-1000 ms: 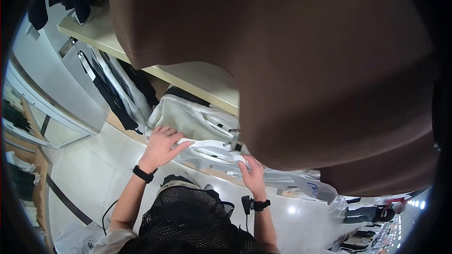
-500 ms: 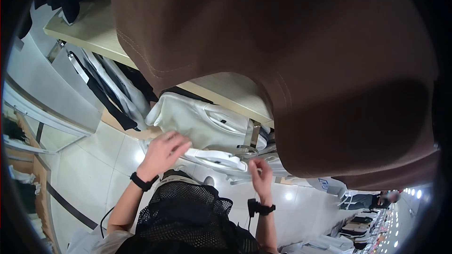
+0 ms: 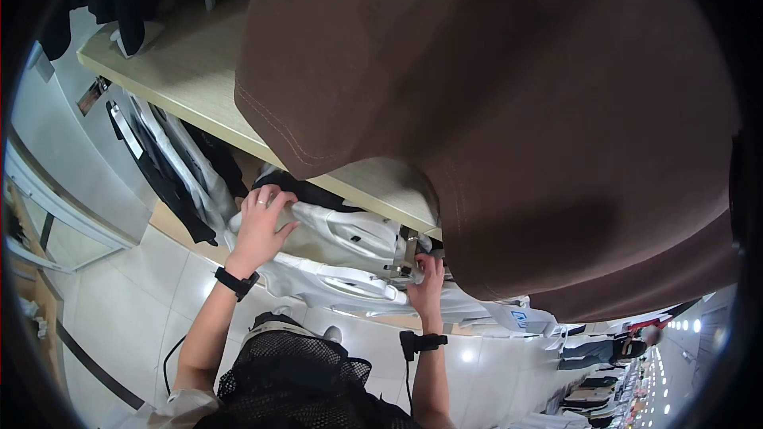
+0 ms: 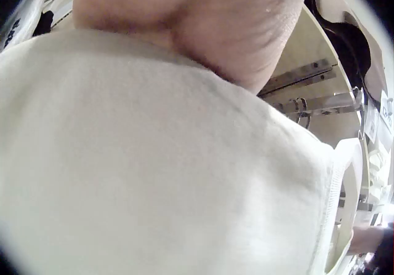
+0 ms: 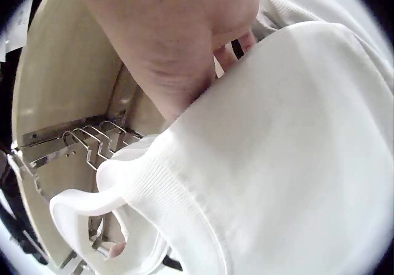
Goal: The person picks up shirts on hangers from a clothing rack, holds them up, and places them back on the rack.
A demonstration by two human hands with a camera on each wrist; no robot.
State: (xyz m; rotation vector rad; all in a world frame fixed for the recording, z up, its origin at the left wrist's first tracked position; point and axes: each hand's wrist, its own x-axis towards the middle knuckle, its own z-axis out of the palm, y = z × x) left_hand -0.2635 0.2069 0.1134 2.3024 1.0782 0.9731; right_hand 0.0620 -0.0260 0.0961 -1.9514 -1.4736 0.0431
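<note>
- Below the front edge of the wooden shelf (image 3: 171, 95), between both hands: front white shirt (image 3: 298, 274), hanging on the near side, with second white shirt (image 3: 318, 246) close behind.
- Over the shoulder of the second white shirt: left hand (image 3: 261, 226), spread wide, thumb well apart from the fingers, apparently not gripping.
- Beside the metal rail (image 4: 326, 106): right hand (image 3: 427, 286), fingers reaching over a white shoulder in the right wrist view; unable to tell whether gripping or only touching.
- Likeliest trouble, by judgement: slipping of a neckline off its hanger, from pulling harder at one shoulder than the other.
- Also possible: dragging both white shirts together, from hanging so close; snagging cloth on the metal rail, from working right beside it.
- Another risk: overlooking a catch, because of the brown garment (image 3: 493, 127) covering much of the head view.
- As for containers, no box plainly visible near the hands; closest to one, the space under the wooden shelf, holding both white shirts, dark garment (image 3: 306, 188) behind, black garment (image 3: 163, 195) farther along.
</note>
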